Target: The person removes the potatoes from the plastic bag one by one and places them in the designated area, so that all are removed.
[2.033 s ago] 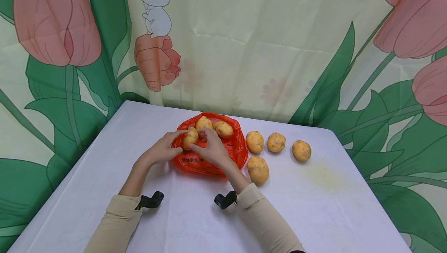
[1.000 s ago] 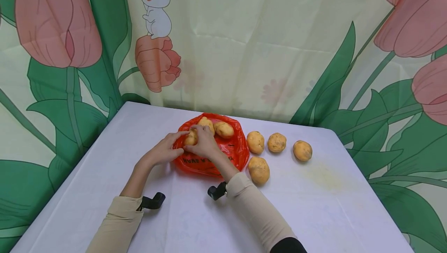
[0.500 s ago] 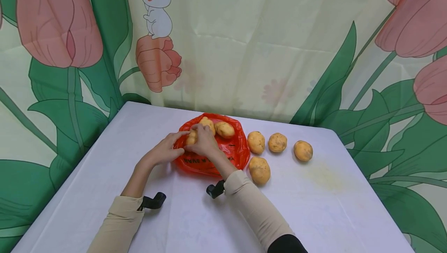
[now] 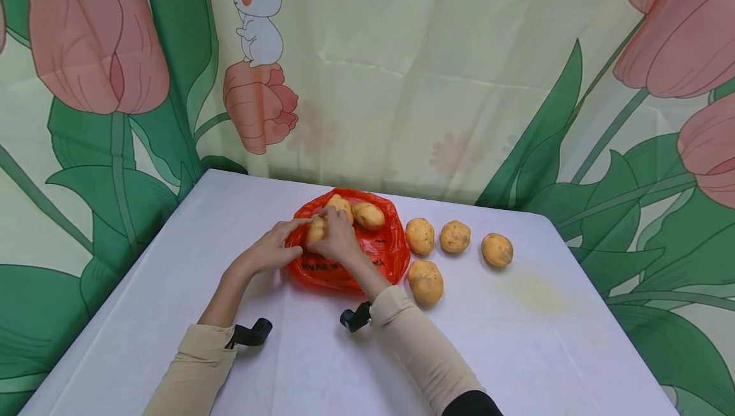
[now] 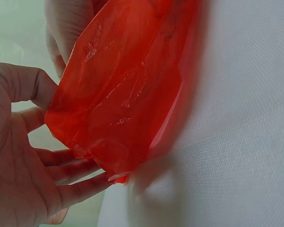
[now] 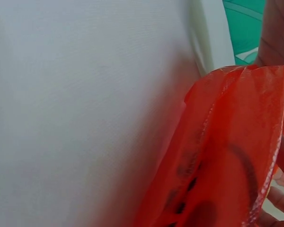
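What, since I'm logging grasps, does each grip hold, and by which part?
The left grip holds the red plastic bag by its left rim. The right grip holds the leftmost potato inside it by its right side.

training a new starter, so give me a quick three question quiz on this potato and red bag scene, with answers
1. Count: how many potatoes lie on the table outside the red bag?

2. True or false: the left hand is at the bag's rim.

3. Multiple choice: where is the right hand?
A) beyond the table's right edge
B) at a potato in the bag
C) on the backdrop

Key: 1. four; 2. true; 3. B
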Tool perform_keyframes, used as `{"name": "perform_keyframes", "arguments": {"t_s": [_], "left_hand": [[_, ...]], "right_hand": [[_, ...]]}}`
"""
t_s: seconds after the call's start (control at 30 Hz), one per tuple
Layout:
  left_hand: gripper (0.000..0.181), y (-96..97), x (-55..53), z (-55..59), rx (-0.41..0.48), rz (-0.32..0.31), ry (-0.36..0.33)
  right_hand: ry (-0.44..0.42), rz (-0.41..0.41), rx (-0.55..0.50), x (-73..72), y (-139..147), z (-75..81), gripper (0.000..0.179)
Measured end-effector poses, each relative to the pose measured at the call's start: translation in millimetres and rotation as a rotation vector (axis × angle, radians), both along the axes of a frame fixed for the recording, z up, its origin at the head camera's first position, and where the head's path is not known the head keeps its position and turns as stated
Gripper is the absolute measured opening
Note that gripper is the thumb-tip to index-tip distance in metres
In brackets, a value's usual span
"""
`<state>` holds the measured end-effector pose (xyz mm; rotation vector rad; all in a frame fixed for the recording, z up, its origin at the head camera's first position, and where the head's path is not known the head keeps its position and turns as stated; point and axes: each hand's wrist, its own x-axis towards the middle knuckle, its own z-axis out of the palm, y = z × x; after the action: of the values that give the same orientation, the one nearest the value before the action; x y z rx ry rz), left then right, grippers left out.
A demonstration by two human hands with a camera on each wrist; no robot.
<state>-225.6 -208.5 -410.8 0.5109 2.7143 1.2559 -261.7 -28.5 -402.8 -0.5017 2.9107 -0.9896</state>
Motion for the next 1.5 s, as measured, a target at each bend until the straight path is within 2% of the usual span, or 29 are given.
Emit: {"name": "perform_keyframes", "arguments": {"t_s": [0.17, 0.33, 0.57, 0.8, 1.07, 1.5], "left_hand": [[0.066, 1.0, 0.9, 0.3, -0.002, 0.004, -0.011], [0.064, 1.5, 1.3, -0.1, 0.009, -0.009, 0.015], [0.062, 0.8, -0.6, -0.1, 0.003, -0.014, 0.036], [0.063, 2.2, 0.0, 0.6, -0.003, 0.009, -0.024], [0.066, 3.8, 2.1, 3.5, -0.012, 0.021, -0.053], [0.066, 4.3, 2.7, 4.2, -0.022, 0.021, -0.056]], "right_hand": [[0.002, -0.002, -0.044, 3.5, 3, -3.1, 0.059], [-0.005, -0.015, -0.107, 9.7, 9, -6.5, 0.06], [0.044, -0.009, -0.191, 16.7, 18, -7.5, 0.06], [0.032, -0.005, -0.24, 27.0, 27, -8.0, 0.064], [-0.018, -0.01, -0.282, 38.8, 39, -10.1, 0.062], [-0.003, 0.027, -0.329, 56.6, 52, -11.1, 0.057]]}}
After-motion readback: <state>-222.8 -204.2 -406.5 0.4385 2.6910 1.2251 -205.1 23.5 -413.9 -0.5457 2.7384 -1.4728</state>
